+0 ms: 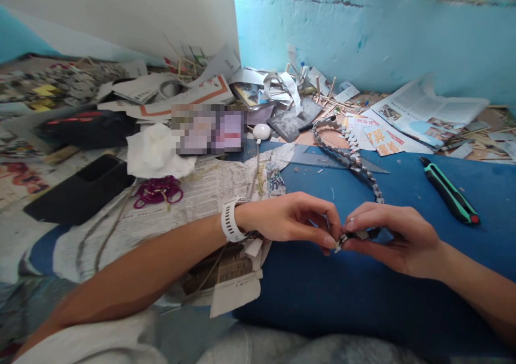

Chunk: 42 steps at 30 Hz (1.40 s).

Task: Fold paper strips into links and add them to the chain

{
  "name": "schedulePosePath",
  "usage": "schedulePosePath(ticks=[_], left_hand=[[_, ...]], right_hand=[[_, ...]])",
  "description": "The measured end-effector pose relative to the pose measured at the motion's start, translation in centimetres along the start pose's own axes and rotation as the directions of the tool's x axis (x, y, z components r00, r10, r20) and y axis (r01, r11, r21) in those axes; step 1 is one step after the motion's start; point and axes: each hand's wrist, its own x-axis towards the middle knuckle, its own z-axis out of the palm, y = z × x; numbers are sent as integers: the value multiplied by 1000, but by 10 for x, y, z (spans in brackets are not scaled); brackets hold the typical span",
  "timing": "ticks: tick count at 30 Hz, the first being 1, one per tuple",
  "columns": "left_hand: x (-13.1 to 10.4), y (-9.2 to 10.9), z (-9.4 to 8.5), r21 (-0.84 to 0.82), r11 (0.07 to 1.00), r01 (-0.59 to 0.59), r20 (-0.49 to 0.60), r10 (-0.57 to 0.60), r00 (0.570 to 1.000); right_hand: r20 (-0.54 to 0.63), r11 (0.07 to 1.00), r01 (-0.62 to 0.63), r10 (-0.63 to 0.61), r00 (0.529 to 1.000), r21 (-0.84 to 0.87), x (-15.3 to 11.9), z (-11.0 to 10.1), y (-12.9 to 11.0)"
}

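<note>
A long chain of folded paper strips (365, 175), dark and silvery, loops back over the blue mat and curls toward the paper scraps. Its near end lies in my right hand (397, 237), whose thumb and fingers are closed around it. My left hand (296, 219), with a white watch on the wrist, meets it from the left. Left thumb and fingertips pinch a small pale tip at the chain's end; whether this is a separate strip I cannot tell. The right palm and part of the held links are hidden.
A green-and-black utility knife (451, 192) lies right of my hands. Behind the chain is a clear ruler (310, 158). Crumpled tissue (159, 151), purple cord (158, 191) and a black case (80, 188) lie left on newspaper. Paper scraps and thin sticks line the blue wall (382, 41).
</note>
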Motion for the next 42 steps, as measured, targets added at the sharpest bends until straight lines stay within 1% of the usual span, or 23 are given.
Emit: schedulePosePath(ticks=[2,5,8,10,14,18,22,24,26,28,32,34,36,39,42], left_hand=[[-1,0,0,6,1000,-6,-19,6,1000],[-2,3,-1,46,999,-14,-100,18,995],[-4,5,-2,152,987,-50,-167,76,983],[-4,5,-3,248,964,-93,-181,141,973],[-4,1,-5,452,870,-195,-135,283,949],[-4,0,-6,610,754,-244,-84,368,926],[-5,5,-6,745,618,-250,-37,413,910],[-5,6,-6,769,587,-254,-24,424,906],[-7,7,-7,783,564,-261,-6,426,905],[-8,7,-7,815,524,-249,4,424,906],[-10,4,-6,871,442,-215,0,438,899],[-10,3,-5,869,437,-233,5,463,886],[-9,3,-4,854,459,-246,-6,482,876],[-7,4,-2,807,528,-262,-49,503,863],[-5,4,-2,742,615,-266,-100,494,864]], right_hand=[[-9,1000,13,-13,1000,-20,1,-1,0],[-45,999,27,-29,999,-36,2,-2,-1],[-69,997,31,-36,997,-71,2,-2,0],[-69,992,44,-52,996,-116,1,-1,1],[-54,979,81,-93,994,-187,-2,0,4],[-32,960,115,-127,991,-255,-3,1,5],[-33,950,87,-101,994,-299,-2,1,5],[-65,951,58,-82,994,-305,-2,2,6],[-92,942,65,-100,991,-329,-5,1,7],[-79,911,109,-153,985,-397,-9,0,8],[26,809,233,-261,965,-540,-16,-4,6],[61,782,266,-282,957,-564,-16,-7,4],[81,770,303,-313,946,-562,-14,-9,3],[126,742,394,-392,911,-543,-8,-10,1],[225,707,452,-397,890,-544,-3,-13,-2]])
